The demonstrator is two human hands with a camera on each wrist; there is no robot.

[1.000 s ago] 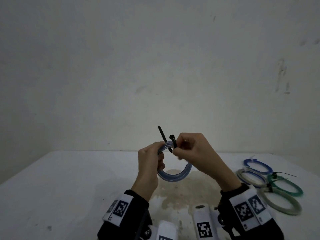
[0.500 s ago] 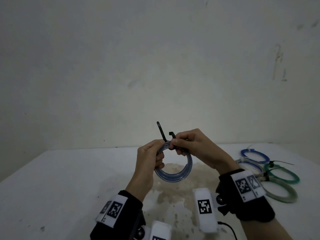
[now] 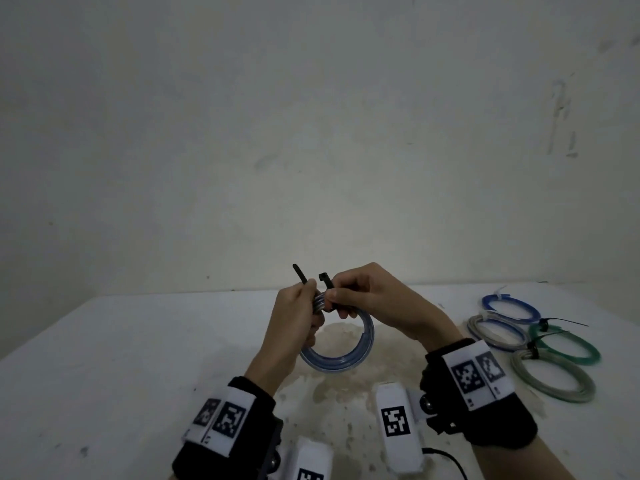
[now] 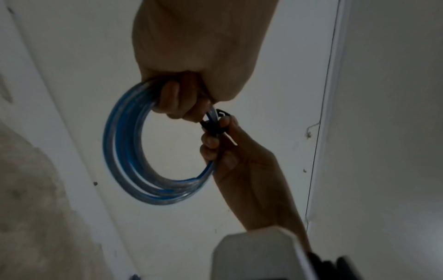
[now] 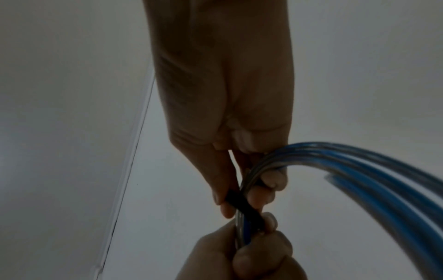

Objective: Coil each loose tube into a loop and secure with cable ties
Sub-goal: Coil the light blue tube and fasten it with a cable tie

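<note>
A blue tube coil (image 3: 341, 360) hangs in the air above the white table (image 3: 121, 358). My left hand (image 3: 298, 306) grips the top of the coil, fingers curled round the strands (image 4: 124, 151). A black cable tie (image 3: 325, 282) wraps the coil beside that grip; its two ends stick up. My right hand (image 3: 349, 292) pinches the tie where it crosses the strands (image 5: 242, 202). In the left wrist view the tie (image 4: 215, 125) sits between both hands' fingertips. The blue coil (image 5: 359, 170) sweeps off to the right in the right wrist view.
Several tied coils lie at the table's right: a blue one (image 3: 510, 308), a grey one (image 3: 495, 332), a green one (image 3: 564, 346) and a larger grey one (image 3: 552, 379). A brownish stain (image 3: 346, 386) marks the table under my hands. A wall (image 3: 311, 133) rises behind.
My right hand shifted its pinch down along the tie on the coil's top. The tie's two ends have come further apart. The coil stays in my left hand.
</note>
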